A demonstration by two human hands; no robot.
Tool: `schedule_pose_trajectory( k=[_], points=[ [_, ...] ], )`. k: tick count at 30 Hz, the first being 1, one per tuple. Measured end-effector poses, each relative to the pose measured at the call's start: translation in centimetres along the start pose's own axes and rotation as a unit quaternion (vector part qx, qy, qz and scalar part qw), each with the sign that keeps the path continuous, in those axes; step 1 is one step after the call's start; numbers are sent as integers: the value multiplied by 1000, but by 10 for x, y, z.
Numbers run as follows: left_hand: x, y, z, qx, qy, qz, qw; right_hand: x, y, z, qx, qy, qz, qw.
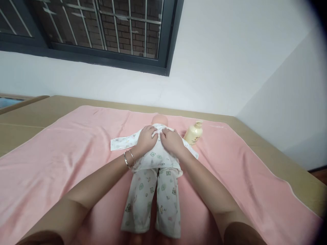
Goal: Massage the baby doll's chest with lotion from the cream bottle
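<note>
A baby doll (158, 154) in white printed pyjamas lies stretched out on a pink cloth (97, 131), its bald head pointing away from me. On the left side of its upper body rests my left hand (147, 139), fingers laid flat over the fabric, with silver bangles at the wrist. My right hand (172, 141) lies flat on the other side of the upper body, thumb close to the left hand's thumb. Both hands hold nothing. One sleeve spreads out to the left; the other is partly hidden by my right hand.
A pale yellow pump bottle (193, 133) stands tilted in view on the cloth, right of the doll. Beneath the cloth is a tan surface (270, 163) meeting a white wall (204, 68). A dark-framed window (163, 64) with bars is above.
</note>
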State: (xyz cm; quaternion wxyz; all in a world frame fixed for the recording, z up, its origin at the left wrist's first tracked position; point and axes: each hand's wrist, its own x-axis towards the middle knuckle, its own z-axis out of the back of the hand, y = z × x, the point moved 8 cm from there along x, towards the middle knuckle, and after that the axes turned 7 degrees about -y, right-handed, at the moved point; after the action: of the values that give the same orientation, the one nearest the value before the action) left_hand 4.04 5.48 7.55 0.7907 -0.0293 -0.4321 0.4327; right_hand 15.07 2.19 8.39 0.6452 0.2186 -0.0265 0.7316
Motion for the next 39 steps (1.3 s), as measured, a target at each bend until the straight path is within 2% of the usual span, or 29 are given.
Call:
schedule_pose_trajectory(
  k=[3, 6, 9, 12, 16, 19, 21, 23, 26, 29, 34, 39],
  points=[
    [5, 19, -12, -19, 46, 38, 998, 8, -21, -10, 51, -5, -46, 998],
    [7, 28, -19, 18, 81, 50, 995, 11, -29, -19, 73, -11, -54, 996],
    [5, 24, -19, 71, 103, 47, 991, 9, -27, -25, 60, -4, -68, 996],
    [1, 8, -12, 111, 107, 20, 988, 1, -18, -26, 39, 21, -76, 996],
    [-7, -22, 3, 109, 97, -46, 988, -15, 10, -7, -14, 30, -20, 999],
    [-9, -28, 10, 71, 90, -51, 992, -24, 27, 10, -24, 37, 47, 998],
    [-6, -21, 11, 40, 74, -40, 996, -23, 27, 16, -2, 36, 55, 998],
    [-1, -9, 9, 16, 57, -34, 998, -15, 18, 14, 23, 21, 34, 999],
    [7, 15, -2, -1, 62, -5, 998, 0, -2, -4, 43, -5, -8, 999],
    [12, 34, -15, 3, 98, 37, 995, 8, -17, -23, 47, -20, -43, 998],
    [9, 36, -20, 27, 114, 29, 993, 9, -30, -35, 41, -16, -85, 995],
    [4, 35, -20, 31, 100, 27, 994, 5, -30, -33, 44, -45, -81, 995]
  ],
)
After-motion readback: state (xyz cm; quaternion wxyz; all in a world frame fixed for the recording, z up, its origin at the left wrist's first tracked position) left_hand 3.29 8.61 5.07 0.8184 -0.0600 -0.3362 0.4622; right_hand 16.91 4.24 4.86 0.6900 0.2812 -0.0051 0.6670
